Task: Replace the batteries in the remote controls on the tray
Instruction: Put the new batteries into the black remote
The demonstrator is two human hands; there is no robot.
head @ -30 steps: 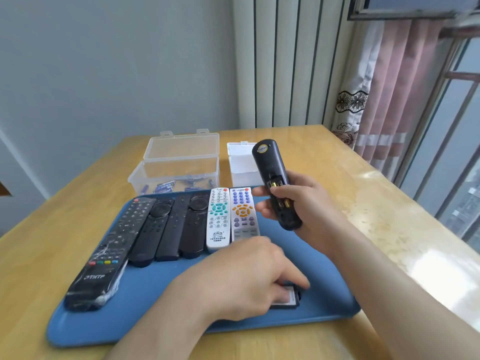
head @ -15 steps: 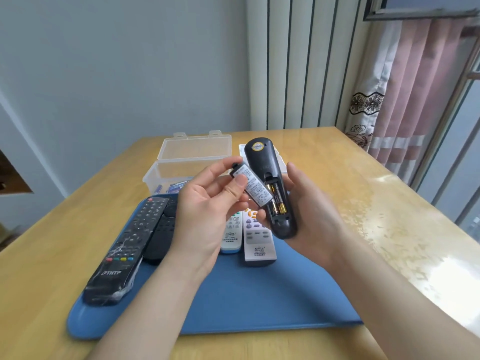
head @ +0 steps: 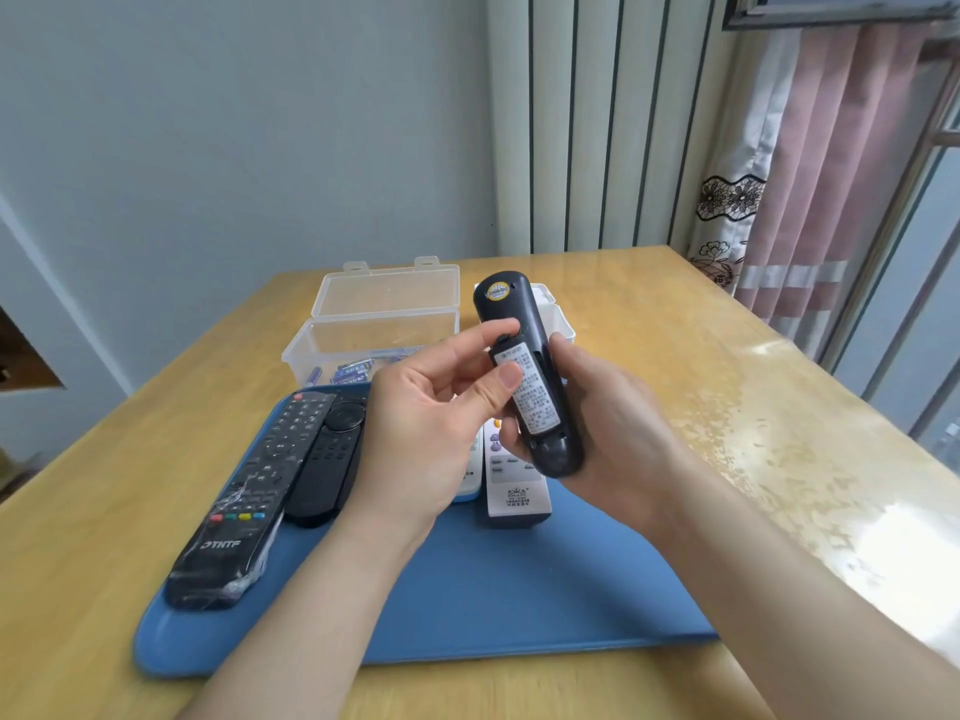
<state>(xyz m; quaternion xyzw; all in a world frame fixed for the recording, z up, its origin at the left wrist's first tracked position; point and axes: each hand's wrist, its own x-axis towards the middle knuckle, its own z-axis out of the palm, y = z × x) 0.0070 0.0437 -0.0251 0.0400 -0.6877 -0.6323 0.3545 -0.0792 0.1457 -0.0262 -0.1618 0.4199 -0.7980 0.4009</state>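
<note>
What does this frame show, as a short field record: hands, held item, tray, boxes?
right hand: holds black remote, back side up
left hand: fingers on battery cover, which lies over the compartment
batteries in remote: hidden by cover
tray: blue, on table; black remotes at left, light remotes partly behind hands
clear box: lid open, batteries inside
white box: behind remote, contents not visible

Bare tray (head: pixel 519 605) below remotes (head: pixel 291 480)
</note>
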